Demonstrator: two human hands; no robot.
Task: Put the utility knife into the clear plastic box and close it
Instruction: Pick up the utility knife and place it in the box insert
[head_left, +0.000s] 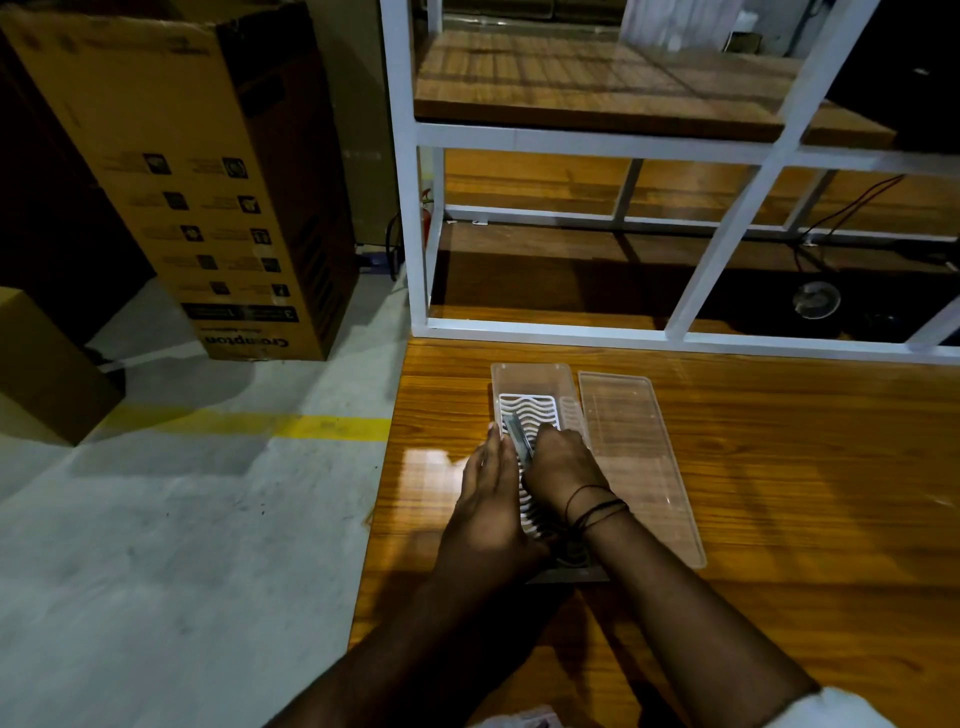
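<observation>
A long clear plastic box (530, 379) lies open on the wooden table, with a white wavy grid insert (535, 410) in its bottom. The grey utility knife (517, 434) lies slanted inside the box on the insert. My right hand (563, 467) reaches into the box with its fingers closed on the knife's near end. My left hand (493, 499) rests flat against the box's left wall, fingers together. The clear lid (639, 457) lies flat on the table just right of the box.
The wooden table (779, 493) extends to the right; its left edge drops to a grey floor with a yellow line (322, 428). A white frame shelf (587, 140) stands behind the box. Tall cardboard boxes (208, 182) stand on the floor at left.
</observation>
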